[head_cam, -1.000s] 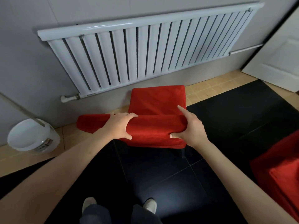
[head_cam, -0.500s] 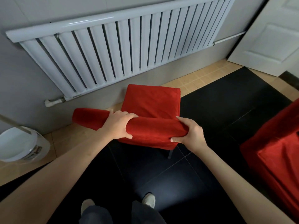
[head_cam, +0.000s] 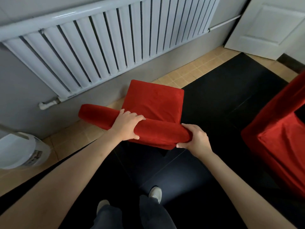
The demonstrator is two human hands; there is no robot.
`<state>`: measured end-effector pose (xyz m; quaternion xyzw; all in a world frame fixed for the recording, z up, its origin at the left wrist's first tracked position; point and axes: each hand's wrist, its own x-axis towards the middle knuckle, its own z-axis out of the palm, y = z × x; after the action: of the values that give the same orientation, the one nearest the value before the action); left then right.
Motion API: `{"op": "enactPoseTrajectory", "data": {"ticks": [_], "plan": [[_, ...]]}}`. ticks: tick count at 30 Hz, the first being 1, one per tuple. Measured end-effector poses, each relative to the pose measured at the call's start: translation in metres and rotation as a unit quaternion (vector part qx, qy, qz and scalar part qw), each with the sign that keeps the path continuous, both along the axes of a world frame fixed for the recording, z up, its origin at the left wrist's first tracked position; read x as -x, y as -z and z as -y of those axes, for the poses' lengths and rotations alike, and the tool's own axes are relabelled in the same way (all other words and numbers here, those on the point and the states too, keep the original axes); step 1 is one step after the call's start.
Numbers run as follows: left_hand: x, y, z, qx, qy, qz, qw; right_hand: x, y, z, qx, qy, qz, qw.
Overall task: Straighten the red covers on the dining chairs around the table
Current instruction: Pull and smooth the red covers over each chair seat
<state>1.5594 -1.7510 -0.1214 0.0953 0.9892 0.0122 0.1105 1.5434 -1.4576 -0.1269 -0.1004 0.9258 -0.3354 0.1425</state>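
Head view: both our hands grip the red-covered top rail of a dining chair.

We stand behind the chair; its red cover [head_cam: 153, 106] wraps seat and backrest at centre frame. Our left hand [head_cam: 126, 125] curls its fingers [head_cam: 137, 117] over the rail, thumb underneath. Our right hand [head_cam: 196, 139] pinches the cover at the rail's right end, fingers closed on the cloth. At twelve o'clock hangs a white radiator [head_cam: 107, 42]; at three o'clock stands a second red-covered chair [head_cam: 279, 142]; at nine o'clock a white bucket [head_cam: 21, 151]; at two o'clock a white door [head_cam: 270, 25].
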Motion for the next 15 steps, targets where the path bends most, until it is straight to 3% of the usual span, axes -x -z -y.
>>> {"op": "enactPoseTrajectory", "data": {"ticks": [15], "plan": [[-0.034, -0.012, 0.097, 0.047, 0.042, 0.039, 0.997, -0.077, 0.004, 0.101, 0.0, 0.041, 0.001, 0.999]]}}
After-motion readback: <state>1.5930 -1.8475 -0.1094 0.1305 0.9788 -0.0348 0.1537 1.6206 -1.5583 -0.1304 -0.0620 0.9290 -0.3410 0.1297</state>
